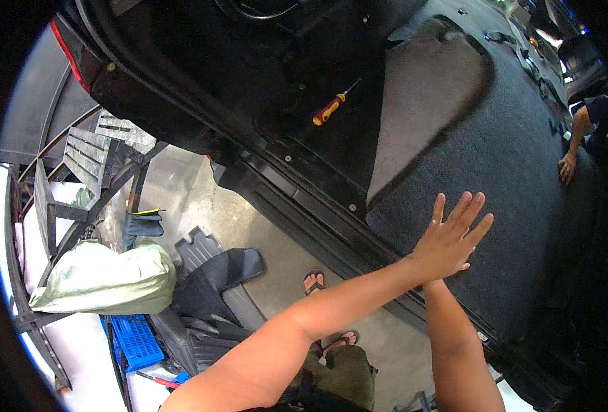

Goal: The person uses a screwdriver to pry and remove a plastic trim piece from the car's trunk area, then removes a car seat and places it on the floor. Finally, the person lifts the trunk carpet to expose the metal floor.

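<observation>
My left hand (pixel 451 240) lies palm down with fingers spread on a dark carpeted panel (pixel 486 161) in a vehicle's cargo area. My right forearm (pixel 458 336) reaches up from the lower edge, and its wrist passes under my left hand. That left hand hides most or all of my right hand, so its fingers cannot be made out. Beyond them, a lighter grey area (pixel 427 96) shows along the panel's left part. A screwdriver (pixel 329 111) with a red and yellow handle rests on the black surface to the left of the panel.
A black sill (pixel 304 199) runs diagonally below the cargo area. Another person's hand (pixel 567 167) touches the panel's far right. At left are a metal step frame (pixel 88 158), a pale green sack (pixel 105 278), a blue crate (pixel 136 340) and black molded pieces (pixel 215 288) on the floor.
</observation>
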A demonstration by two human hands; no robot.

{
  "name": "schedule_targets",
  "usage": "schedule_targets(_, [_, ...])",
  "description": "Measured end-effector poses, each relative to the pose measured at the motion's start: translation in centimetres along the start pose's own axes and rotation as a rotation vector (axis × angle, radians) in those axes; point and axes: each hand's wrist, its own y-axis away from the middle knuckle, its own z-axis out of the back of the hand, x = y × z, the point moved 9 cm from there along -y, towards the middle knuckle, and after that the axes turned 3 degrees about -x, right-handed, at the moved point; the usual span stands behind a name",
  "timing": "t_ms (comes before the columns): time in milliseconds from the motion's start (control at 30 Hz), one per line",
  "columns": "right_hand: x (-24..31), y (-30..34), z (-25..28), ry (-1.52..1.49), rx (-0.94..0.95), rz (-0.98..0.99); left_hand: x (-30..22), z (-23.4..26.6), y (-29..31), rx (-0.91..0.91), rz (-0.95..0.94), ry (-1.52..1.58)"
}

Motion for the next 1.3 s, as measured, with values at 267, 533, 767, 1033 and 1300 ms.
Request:
schedule_targets(267, [2.1, 0.4, 4.7, -0.043, -0.018, 0.038, 16.2, 4.1, 3.2, 0.158, 0.349, -0.474])
schedule_targets(533, [2.2, 0.3, 4.6, -0.058, -0.027, 0.049, 25.5, 5.8, 8.1, 0.290, 0.519, -0.791])
schedule_targets(767, [2.1, 0.2, 4.7, -0.090, -0.048, 0.051, 25.3, 6.1, 8.0, 0.237, 0.511, -0.778])
schedule_targets(1033, [1.9, 0.1, 4.3, -0.126, -0.026, 0.049, 25.4, 6.0, 8.3, 0.198, 0.461, -0.778])
schedule_targets(1300, [1.9, 0.0, 4.4, -0.151, -0.039, 0.050, 25.1, 6.1, 8.2, 0.165, 0.431, -0.786])
